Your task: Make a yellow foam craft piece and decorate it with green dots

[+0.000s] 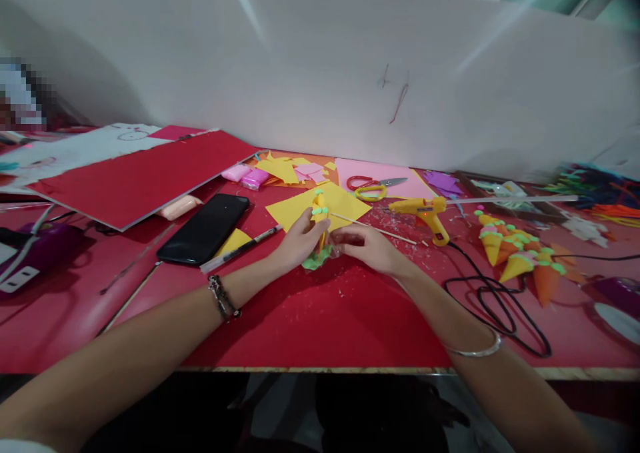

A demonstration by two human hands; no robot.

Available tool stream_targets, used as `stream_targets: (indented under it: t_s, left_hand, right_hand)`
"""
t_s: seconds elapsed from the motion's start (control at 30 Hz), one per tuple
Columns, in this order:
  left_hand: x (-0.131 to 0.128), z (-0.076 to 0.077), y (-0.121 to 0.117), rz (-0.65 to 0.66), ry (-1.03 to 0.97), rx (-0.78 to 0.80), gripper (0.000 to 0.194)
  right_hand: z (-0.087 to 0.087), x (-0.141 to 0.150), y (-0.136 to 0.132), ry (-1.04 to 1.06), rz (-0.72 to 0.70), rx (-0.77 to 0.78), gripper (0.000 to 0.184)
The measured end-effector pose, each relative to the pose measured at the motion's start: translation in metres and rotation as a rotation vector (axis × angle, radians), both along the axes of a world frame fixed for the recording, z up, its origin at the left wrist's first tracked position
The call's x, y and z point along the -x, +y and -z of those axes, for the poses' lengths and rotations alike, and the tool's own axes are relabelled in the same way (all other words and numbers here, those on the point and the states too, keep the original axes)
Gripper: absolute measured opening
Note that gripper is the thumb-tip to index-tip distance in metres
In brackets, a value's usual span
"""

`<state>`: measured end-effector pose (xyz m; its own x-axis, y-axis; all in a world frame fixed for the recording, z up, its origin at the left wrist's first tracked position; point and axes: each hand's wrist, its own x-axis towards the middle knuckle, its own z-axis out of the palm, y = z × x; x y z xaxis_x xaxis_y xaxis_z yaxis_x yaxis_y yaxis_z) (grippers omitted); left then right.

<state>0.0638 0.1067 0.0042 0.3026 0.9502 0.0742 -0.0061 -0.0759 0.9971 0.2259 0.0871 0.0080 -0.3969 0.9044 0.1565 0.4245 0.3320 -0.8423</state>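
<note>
My left hand (299, 239) is closed around a small yellow paper cone (320, 221) with pale green balls on its upper part. Below the cone, on the red tabletop, lies a lump of light green clay (315, 259) in what looks like clear plastic. My right hand (367, 246) is just to the right, its fingers curled and pinching at the edge of that plastic; the fingertips are partly hidden. Behind both hands a yellow paper sheet (350, 203) lies flat. A thin wooden stick (385, 230) rests beyond my right hand.
A yellow glue gun (423, 213) with a black cord (483, 286) lies right of my hands. Several decorated cones (517, 253) are farther right. Scissors (373, 187) rest on pink paper at the back. To the left are a black phone (205, 229), a pen (245, 246) and a red board (145, 173).
</note>
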Motion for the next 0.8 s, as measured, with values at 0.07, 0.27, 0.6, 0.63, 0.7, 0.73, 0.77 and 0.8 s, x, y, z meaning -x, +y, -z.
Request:
stream_targets:
  t_s: [0.07, 0.27, 0.6, 0.63, 0.7, 0.73, 0.77, 0.8]
  left_hand:
    - [0.0, 0.0, 0.0, 0.014, -0.003, -0.012, 0.013]
    - [0.001, 0.001, 0.0, 0.028, 0.082, -0.055, 0.014]
    - [0.002, 0.005, 0.0, 0.072, 0.249, -0.226, 0.019]
    - [0.003, 0.005, 0.0, 0.076, 0.268, -0.24, 0.019]
    - [0.003, 0.005, 0.0, 0.075, 0.307, -0.286, 0.019]
    - [0.004, 0.005, 0.0, 0.072, 0.33, -0.311, 0.019]
    - [0.004, 0.005, 0.0, 0.068, 0.355, -0.335, 0.019]
    - [0.005, 0.005, 0.0, 0.066, 0.38, -0.357, 0.02]
  right_hand:
    - [0.0, 0.001, -0.001, -0.036, -0.048, -0.009, 0.021]
    - [-0.001, 0.006, -0.006, -0.194, 0.006, -0.113, 0.014]
    - [-0.002, 0.011, -0.01, -0.379, 0.0, -0.217, 0.011]
    - [-0.002, 0.012, -0.011, -0.38, 0.003, -0.22, 0.012]
    - [-0.002, 0.013, -0.011, -0.379, 0.002, -0.222, 0.013]
    - [-0.002, 0.013, -0.011, -0.373, 0.001, -0.223, 0.013]
    - [-0.002, 0.013, -0.011, -0.363, -0.002, -0.224, 0.012]
    - [-0.002, 0.014, -0.011, -0.347, -0.005, -0.223, 0.012]
